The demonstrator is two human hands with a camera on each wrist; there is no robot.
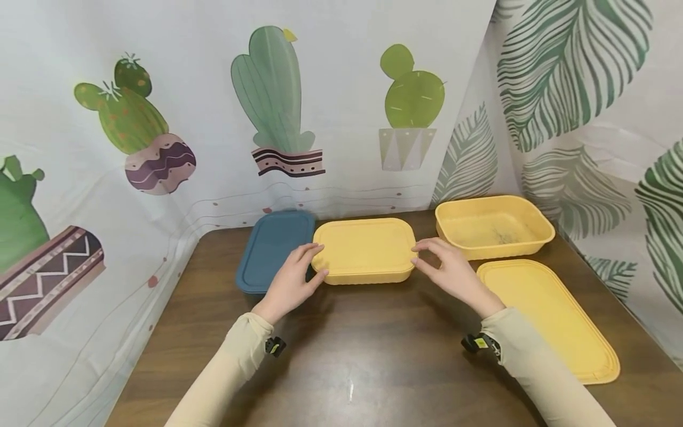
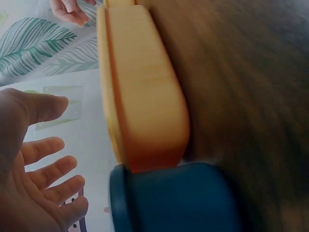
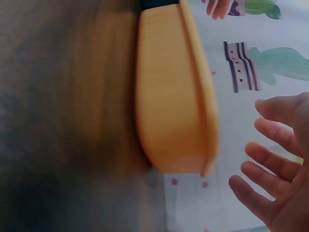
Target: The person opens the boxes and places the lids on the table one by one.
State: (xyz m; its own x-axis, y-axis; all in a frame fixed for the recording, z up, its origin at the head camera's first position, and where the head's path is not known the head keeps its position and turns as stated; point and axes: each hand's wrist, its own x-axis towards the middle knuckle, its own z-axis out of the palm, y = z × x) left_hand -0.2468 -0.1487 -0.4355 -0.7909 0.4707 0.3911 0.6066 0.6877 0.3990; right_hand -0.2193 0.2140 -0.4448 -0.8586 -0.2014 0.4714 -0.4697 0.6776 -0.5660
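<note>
A yellow lidded food container [image 1: 364, 249] sits on the table, its lid lying flat on top. My left hand [image 1: 296, 274] is at its left end, with the fingertips close over the lid's edge. The left wrist view shows that hand [image 2: 46, 164] with loosely spread fingers and nothing between them. At the opposite end is my right hand [image 1: 447, 267], thumb and fingers apart near the rim. In the right wrist view this hand [image 3: 280, 159] is also spread beside the container [image 3: 169, 92], gripping nothing.
A blue lidded container [image 1: 277, 249] stands right against the yellow one's left side. To the right are a yellow container without a lid [image 1: 493, 225] and, in front of it, a loose yellow lid [image 1: 549, 320]. Patterned cloth [image 1: 352, 196] hangs behind the wooden table [image 1: 373, 350].
</note>
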